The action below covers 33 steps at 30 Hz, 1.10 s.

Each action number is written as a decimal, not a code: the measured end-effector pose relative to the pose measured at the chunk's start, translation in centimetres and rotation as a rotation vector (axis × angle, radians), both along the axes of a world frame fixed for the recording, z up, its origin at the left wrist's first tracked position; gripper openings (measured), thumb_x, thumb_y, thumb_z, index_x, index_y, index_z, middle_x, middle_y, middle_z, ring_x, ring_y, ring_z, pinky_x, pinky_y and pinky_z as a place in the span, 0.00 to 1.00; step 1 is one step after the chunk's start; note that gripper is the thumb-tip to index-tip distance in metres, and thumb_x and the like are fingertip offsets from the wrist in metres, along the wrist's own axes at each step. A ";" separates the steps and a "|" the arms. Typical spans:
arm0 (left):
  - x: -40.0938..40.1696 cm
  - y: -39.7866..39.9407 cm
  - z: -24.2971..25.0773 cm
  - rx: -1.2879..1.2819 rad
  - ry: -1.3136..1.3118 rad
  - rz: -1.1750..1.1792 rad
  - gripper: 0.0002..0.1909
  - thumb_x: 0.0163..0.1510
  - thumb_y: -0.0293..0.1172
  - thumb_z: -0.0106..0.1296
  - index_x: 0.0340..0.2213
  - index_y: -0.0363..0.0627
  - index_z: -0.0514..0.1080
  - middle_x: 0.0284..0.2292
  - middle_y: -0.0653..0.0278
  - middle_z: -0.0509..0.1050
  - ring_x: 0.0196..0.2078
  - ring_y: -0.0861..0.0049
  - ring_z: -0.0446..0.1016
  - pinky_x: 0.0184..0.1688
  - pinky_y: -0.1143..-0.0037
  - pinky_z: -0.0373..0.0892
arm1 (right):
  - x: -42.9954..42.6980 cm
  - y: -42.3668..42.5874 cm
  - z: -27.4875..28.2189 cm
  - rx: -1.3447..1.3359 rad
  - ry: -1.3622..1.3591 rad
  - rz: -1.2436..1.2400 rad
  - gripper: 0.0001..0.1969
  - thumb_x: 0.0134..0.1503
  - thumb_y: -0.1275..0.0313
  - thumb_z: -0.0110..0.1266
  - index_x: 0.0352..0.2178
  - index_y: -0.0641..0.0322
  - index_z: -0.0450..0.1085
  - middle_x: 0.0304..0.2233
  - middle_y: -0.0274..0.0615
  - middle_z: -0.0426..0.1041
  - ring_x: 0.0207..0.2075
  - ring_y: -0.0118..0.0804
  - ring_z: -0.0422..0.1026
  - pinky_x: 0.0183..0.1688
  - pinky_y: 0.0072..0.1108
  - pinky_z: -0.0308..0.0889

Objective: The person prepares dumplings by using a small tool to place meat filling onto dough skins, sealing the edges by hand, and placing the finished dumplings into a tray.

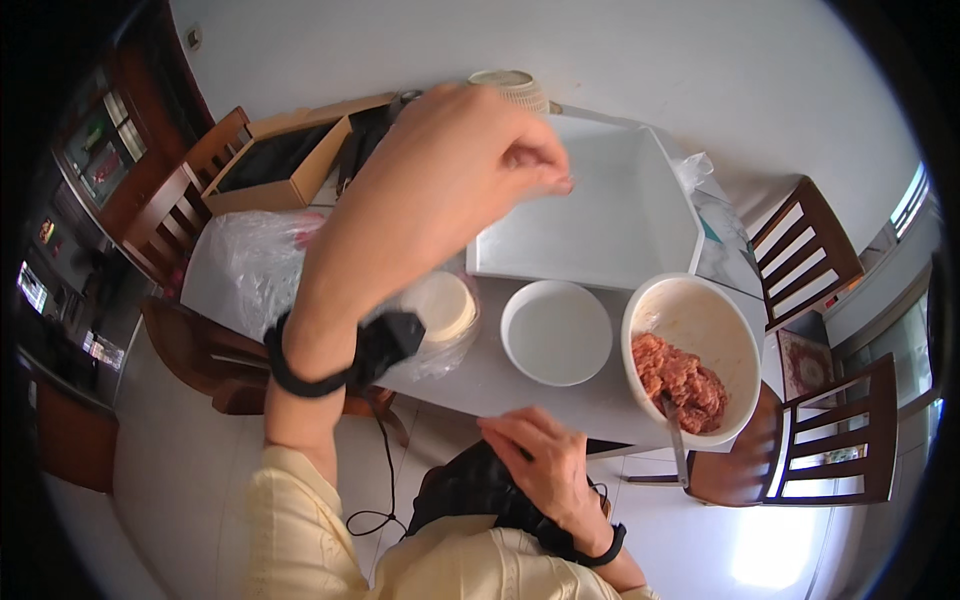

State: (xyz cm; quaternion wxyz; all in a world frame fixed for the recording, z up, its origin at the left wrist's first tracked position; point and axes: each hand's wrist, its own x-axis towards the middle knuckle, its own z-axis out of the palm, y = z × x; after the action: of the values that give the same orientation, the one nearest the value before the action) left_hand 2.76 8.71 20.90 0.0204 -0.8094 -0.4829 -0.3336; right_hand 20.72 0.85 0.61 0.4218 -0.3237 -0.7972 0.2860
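Observation:
Over the left part of a large white tray (600, 217), my left hand (495, 142) is raised with its fingertips drawn together. Motion blurs it, and nothing shows between the fingers. My right hand (540, 457) hovers in front of the table edge, near my lap, its fingers loosely extended and holding nothing. A stack of round pale dough wrappers (442, 304) lies in clear plastic below my left forearm. To its right stands a shallow white bowl (559, 334). Raw minced meat (682, 382) fills part of a larger white bowl (739, 337), with a metal utensil handle (677, 450) leaning out over its rim.
A crumpled plastic bag (255, 259) and a cardboard box (262, 191) occupy the table's left side. Behind the tray is a woven basket (517, 88). Wooden chairs (814, 244) surround the table. A black cable (390, 472) hangs from my left wrist device.

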 end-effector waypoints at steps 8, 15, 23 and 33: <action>-6.0 -8.0 -11.3 -0.253 -0.585 0.261 0.08 0.55 0.24 0.56 0.35 0.30 0.76 0.27 0.51 0.80 0.26 0.78 0.78 0.31 0.81 0.71 | -5.0 4.1 2.6 0.261 -0.031 -0.138 0.06 0.47 0.76 0.64 0.29 0.58 0.76 0.28 0.35 0.75 0.29 0.38 0.73 0.29 0.27 0.68; -6.6 -9.3 -17.2 -0.427 -0.812 0.303 0.09 0.58 0.24 0.55 0.36 0.27 0.77 0.28 0.59 0.80 0.29 0.83 0.75 0.34 0.81 0.72 | -8.4 8.6 2.2 0.394 -0.154 -0.076 0.09 0.43 0.77 0.65 0.29 0.59 0.77 0.30 0.33 0.76 0.34 0.38 0.71 0.37 0.27 0.65; -6.8 -9.0 -19.4 -0.533 -0.947 0.205 0.10 0.59 0.25 0.54 0.38 0.28 0.77 0.28 0.58 0.80 0.30 0.81 0.78 0.35 0.80 0.74 | -8.8 10.1 2.4 0.455 -0.266 0.050 0.02 0.48 0.75 0.58 0.26 0.60 0.74 0.30 0.35 0.75 0.36 0.36 0.71 0.39 0.27 0.61; -6.5 -8.5 -20.3 -0.582 -1.093 0.144 0.09 0.60 0.24 0.53 0.38 0.28 0.77 0.29 0.59 0.80 0.33 0.78 0.79 0.36 0.78 0.75 | -9.3 11.2 3.8 0.228 -0.194 -0.021 0.03 0.53 0.75 0.58 0.31 0.63 0.73 0.27 0.40 0.76 0.30 0.44 0.74 0.40 0.27 0.64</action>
State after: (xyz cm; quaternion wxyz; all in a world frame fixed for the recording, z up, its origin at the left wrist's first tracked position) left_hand -3.74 0.22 0.64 -0.4287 -0.4593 -0.5482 -0.5521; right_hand 11.46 12.04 4.38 0.3795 -0.3081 -0.8582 0.1568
